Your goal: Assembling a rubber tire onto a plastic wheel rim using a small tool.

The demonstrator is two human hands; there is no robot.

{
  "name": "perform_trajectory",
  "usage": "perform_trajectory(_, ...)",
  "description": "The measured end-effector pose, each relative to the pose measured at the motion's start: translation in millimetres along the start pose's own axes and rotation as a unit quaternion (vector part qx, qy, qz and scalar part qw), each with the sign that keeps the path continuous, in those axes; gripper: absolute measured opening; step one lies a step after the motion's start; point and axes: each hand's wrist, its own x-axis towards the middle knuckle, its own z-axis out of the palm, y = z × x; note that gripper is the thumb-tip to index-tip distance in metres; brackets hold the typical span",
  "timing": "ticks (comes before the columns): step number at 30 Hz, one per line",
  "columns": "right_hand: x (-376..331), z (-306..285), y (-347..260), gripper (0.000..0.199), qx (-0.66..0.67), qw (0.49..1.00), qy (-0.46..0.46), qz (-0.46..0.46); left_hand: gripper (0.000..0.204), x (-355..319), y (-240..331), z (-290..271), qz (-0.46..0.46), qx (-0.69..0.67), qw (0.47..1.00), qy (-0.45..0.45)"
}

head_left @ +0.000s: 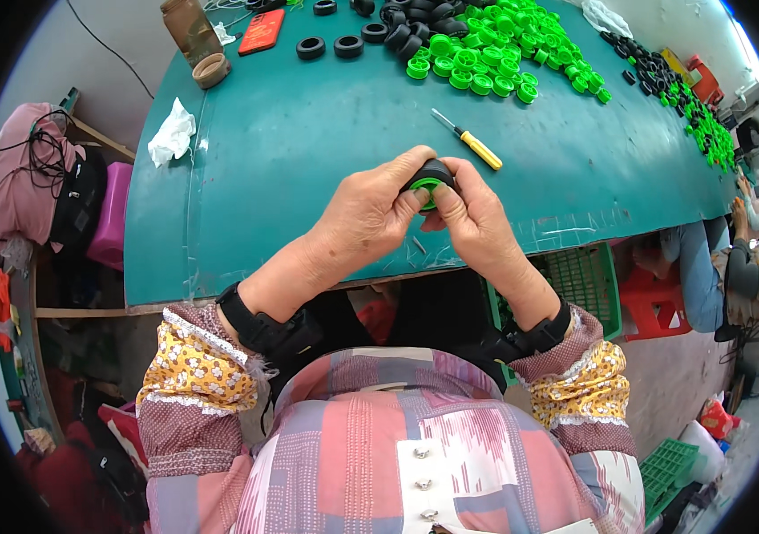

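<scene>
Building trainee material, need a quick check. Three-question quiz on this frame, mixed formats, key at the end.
1. What are the left hand and right hand holding together?
2. True or false: the yellow-handled screwdriver is in the right hand.
3. Which lies farthest left on the green table?
A) pile of green rims
B) crumpled white tissue
C) yellow-handled screwdriver

Key:
1. A green rim and a black tire.
2. False; it lies on the table, beyond the hands.
3. B.
</scene>
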Motion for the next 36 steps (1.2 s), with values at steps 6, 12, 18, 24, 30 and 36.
perform_trajectory(6, 2, 3, 0, 0.017, -0.021, 0.998, 0.06, -0.004, 0.032, 5, 6, 6, -0.025, 0.013, 0.999, 0.019)
perform_trajectory(12, 15, 7, -2, 0.016, -0.005, 0.998, 0.059, 0.008, 0.023, 11, 3, 1, -0.003, 0.031, 0.997, 0.074)
perform_trajectory(18, 32, 16, -20, 0.018, 0.001, 0.998, 0.044, -0.046, 0.029, 16, 10, -21, -0.011, 0.038, 0.995, 0.09)
perform_trajectory(24, 25, 21, -11, 0.023, 0.055, 0.995, -0.077, 0.014, 0.034, -15, 5, -35, -0.059, -0.004, 0.997, 0.048)
perform_trajectory(30, 12, 28, -2, 0.03, 0.109, 0.987, -0.118, 0.016, 0.036, -37, 3, -34, -0.15, -0.055, 0.987, 0.027)
perform_trajectory(36, 2, 16, 5, 0.032, 0.112, 0.987, -0.113, 0.019, 0.037, -39, -3, -17, -0.13, -0.112, 0.985, 0.018)
